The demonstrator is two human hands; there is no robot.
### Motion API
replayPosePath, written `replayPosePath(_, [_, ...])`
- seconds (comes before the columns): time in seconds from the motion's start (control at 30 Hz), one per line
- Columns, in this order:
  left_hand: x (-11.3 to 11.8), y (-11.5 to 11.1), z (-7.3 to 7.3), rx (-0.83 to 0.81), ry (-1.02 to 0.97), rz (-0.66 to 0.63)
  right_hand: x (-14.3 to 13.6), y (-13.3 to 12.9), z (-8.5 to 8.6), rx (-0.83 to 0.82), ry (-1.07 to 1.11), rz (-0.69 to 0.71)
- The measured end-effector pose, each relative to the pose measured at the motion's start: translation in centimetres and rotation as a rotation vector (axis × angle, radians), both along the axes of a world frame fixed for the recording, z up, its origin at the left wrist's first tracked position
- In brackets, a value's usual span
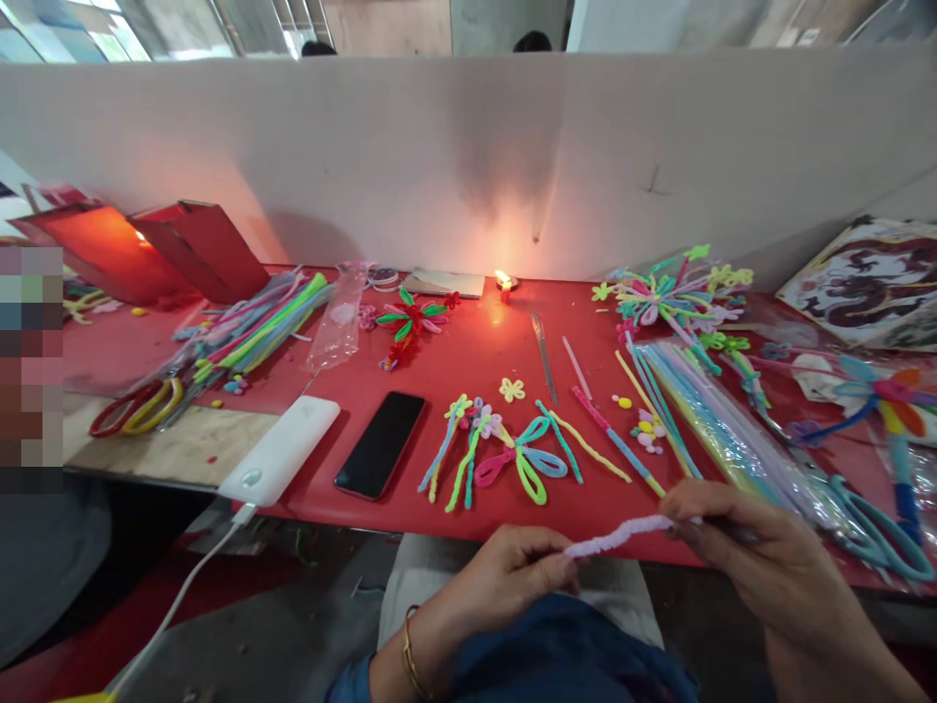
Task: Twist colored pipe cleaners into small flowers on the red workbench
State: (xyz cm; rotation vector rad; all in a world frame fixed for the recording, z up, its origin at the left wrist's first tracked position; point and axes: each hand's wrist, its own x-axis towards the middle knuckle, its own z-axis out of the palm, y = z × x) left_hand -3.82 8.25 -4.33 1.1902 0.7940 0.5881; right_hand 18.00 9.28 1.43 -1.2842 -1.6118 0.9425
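Observation:
A pale lilac pipe cleaner point(621, 536) stretches between my two hands, just in front of the table's near edge. My left hand point(516, 571) pinches one end of it between thumb and fingers. At its other end, my right hand point(721, 532) grips it with the fingertips closed. Beyond them on the red table lie a looped pipe-cleaner flower point(528, 459) in pink, green and blue, and small flowers on twisted stems point(468, 439). A pink, blue and yellow wrapped stem point(619, 444) lies close to my right hand.
A lit candle point(505, 285) burns at the back by the white partition point(410, 156). A black phone point(381, 444) and a white power bank point(280, 451) with a cable lie left. Red-and-yellow scissors point(139, 408), teal scissors point(871, 527) and bagged pipe cleaners point(724, 420) flank the work. Another person sits at left.

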Motion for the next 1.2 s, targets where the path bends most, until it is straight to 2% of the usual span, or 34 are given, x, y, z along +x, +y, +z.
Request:
replayPosePath(0.1, [-0.3,-0.1,0.9,0.088,-0.021,0.03,-1.5,0.1,0.2,0.014,-0.026,0.189])
replayPosePath(0.2, [-0.3,-0.3,1.4,0.026,-0.051,0.053,-2.9,0.3,0.1,0.063,-0.126,0.39])
replayPosePath(0.37, [-0.2,-0.4,1.2,-0.098,-0.08,0.121,-4.0,0.3,-0.5,0.057,-0.224,0.474])
replayPosePath(0.63, [-0.5,-0.7,1.2,-0.065,0.004,0.023,-3.7,-0.2,-0.6,-0.077,-0.27,0.49])
replayPosePath(0.73, [-0.6,-0.7,1.3,-0.07,0.033,-0.008,-3.8,-0.3,-0.5,-0.078,-0.243,0.425])
replayPosePath(0.97, [-0.8,-0.9,1.6,-0.06,-0.003,0.003,-4.2,-0.5,-0.7,-0.075,-0.196,0.342])
replayPosePath(1.2, [-1.0,-0.9,0.7,-0.077,-0.021,0.014,-4.2,-0.5,-0.9,-0.08,-0.208,0.297])
